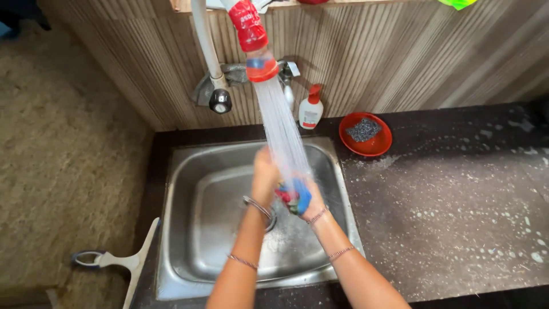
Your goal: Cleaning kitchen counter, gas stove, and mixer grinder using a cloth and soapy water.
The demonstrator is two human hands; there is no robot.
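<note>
We record one package: a small white squeeze bottle with a red pump cap and a red band across its lower front, standing upright at the back of the dark counter, against the ribbed wall, between the steel sink and a red dish. We also note a red label wrap around the tilted nozzle piece above the sink, its print too small for us to make out. We find no signs or screens.
</note>
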